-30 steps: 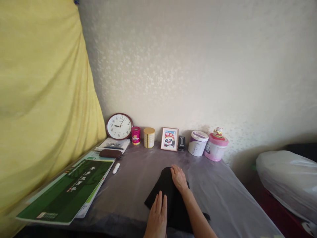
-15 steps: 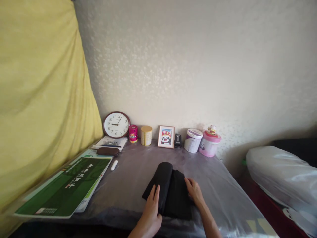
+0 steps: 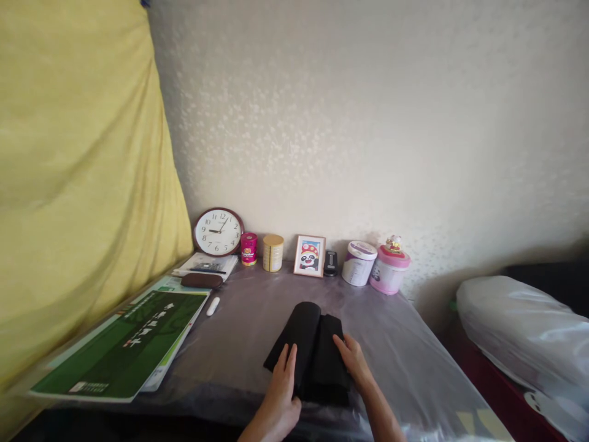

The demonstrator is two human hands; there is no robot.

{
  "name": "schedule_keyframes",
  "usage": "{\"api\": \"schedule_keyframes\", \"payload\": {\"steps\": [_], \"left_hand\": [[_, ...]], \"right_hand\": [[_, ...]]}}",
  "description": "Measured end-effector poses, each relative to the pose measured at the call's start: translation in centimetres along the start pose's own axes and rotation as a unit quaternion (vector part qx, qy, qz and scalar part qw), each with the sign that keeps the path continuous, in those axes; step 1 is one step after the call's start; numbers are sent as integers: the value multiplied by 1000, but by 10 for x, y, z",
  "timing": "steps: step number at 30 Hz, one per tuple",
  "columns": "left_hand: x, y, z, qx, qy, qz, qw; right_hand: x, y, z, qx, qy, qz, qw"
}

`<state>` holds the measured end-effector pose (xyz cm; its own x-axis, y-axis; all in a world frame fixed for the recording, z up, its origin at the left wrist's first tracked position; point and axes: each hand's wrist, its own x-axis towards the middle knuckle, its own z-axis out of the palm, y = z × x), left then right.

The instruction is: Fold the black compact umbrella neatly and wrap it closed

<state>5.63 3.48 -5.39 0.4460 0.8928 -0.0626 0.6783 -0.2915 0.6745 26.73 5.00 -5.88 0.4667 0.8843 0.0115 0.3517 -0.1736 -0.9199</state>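
A folded black cloth (image 3: 297, 334) lies near the front of the table, with a rounded fold on its left and a flatter flap on its right. My left hand (image 3: 281, 393) rests on the left fold, fingers stretched out along it. On the other side, my right hand (image 3: 354, 362) grips the outer edge of the right flap; its fingertips on the underside are hidden. A dark groove runs between the two folded halves.
Green books (image 3: 124, 350) and a brown case (image 3: 201, 280) lie at left, near a small white object (image 3: 213, 306). Along the wall stand a clock (image 3: 218, 232), several canisters (image 3: 273, 253) and a panda picture frame (image 3: 309, 255). A plastic-wrapped bundle (image 3: 519, 325) is at right.
My right hand has moved slightly left, bringing the right flap's edge inward toward the left fold. My left hand has stayed nearly in place. The view has shifted a little.
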Motion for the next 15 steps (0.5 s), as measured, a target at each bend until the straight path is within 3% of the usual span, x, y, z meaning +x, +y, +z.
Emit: {"api": "schedule_keyframes", "payload": {"steps": [8,15], "left_hand": [[0,-5,10,35,22,13,999],[-5,2,9,72,16,19,997]], "right_hand": [[-15,-3,-16,129,9,-25,991],[-8,-38,9,131,-9,-49,990]]}}
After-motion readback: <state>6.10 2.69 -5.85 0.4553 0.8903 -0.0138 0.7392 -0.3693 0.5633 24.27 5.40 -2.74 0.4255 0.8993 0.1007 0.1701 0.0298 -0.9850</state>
